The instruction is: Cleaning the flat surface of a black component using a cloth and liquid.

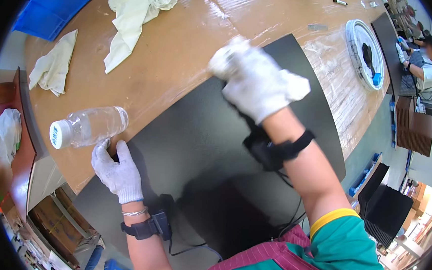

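Note:
A large dark grey panel [175,137] with rounded corners lies before me on the brown work table. My right hand [260,85], in a white glove and smeared by motion, is closed on a white cloth [296,85] over the panel's far part. Parts of the cloth stick out beyond the fingers. My left hand [118,172], also gloved, rests at the panel's left edge with thumb and fingers apart. Close to its fingertips, a clear plastic bottle [97,124] with a white cap lies on its side.
Two pale cloths [136,14] [54,66] and a blue bin [64,4] are at the far left. A round white tub lid [351,54] holding dark items, a small metal ruler [317,27] and a marker [340,2] lie far right. Another person [421,70] works beyond.

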{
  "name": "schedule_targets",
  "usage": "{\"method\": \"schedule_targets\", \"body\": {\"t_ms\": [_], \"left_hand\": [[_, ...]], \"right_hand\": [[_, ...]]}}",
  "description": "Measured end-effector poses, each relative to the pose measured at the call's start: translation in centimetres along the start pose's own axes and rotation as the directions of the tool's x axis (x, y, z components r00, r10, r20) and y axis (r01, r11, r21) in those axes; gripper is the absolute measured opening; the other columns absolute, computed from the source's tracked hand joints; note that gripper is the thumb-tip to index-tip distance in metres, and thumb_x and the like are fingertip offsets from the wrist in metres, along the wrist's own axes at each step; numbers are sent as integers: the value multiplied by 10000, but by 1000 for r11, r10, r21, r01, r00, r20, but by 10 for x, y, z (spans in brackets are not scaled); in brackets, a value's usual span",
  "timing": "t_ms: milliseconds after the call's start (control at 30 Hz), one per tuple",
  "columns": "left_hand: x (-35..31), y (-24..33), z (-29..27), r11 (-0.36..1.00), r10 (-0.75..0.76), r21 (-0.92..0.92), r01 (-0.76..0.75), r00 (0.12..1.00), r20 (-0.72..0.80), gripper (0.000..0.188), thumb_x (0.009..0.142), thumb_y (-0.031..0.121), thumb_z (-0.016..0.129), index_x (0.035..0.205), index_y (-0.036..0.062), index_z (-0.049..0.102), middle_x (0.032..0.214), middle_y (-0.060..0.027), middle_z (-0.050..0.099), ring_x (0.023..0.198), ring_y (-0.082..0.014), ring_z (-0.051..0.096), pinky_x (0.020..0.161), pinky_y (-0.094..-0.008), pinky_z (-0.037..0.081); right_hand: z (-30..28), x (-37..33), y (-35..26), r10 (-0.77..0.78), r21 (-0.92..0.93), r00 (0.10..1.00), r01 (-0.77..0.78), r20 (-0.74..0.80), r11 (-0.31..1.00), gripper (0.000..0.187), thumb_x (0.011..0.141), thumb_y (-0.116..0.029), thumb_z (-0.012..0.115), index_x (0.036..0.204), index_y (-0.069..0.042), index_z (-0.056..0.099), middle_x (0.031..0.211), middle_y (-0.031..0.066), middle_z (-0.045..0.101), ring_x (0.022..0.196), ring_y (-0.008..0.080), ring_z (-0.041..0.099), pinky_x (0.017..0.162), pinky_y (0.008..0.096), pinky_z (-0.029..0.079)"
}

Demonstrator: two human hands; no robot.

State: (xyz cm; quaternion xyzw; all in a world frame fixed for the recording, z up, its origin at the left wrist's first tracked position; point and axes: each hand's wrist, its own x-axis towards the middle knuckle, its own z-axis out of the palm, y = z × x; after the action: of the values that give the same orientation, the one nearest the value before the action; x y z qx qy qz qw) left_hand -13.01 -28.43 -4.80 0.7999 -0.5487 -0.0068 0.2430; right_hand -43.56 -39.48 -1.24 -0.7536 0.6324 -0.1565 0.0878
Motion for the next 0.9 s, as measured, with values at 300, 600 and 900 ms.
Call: {"method": "schedule_targets", "body": {"t_ms": [300, 600, 900], "left_hand": [[2, 8, 4, 997, -27, -68, 27, 1000, 13, 316, 864, 157, 721, 1117, -20, 657, 1145, -178, 650, 1089, -330, 597, 984, -421, 466], [0, -15, -6, 999, -36, -6, 36, 999, 11, 234, 937, 125, 639, 1110, -33, 640, 1120, -173, 642, 1044, -324, 599, 968, -413, 461], [16, -16, 3, 991, 90, 93, -99, 992, 92, 318, 973, 157, 563, 1142, -98, 651, 1132, -267, 676, 1049, -391, 640, 962, -429, 475]], "right_hand": [[4, 14, 85, 262, -134, 927, -305, -268, 943, 158, 915, -145, 588, 1046, -98, 662, 900, 101, 682, 890, 248, 661, 798, 375, 536], [27, 9, -44, -333, 227, 935, 352, -119, 908, 153, 741, -142, 640, 872, -103, 707, 869, 131, 679, 856, 290, 703, 739, 372, 562], [-21, -5, 65, 224, -297, 973, -231, -60, 926, 126, 716, -113, 629, 824, -127, 692, 870, 127, 685, 843, 323, 677, 748, 434, 550]]}}
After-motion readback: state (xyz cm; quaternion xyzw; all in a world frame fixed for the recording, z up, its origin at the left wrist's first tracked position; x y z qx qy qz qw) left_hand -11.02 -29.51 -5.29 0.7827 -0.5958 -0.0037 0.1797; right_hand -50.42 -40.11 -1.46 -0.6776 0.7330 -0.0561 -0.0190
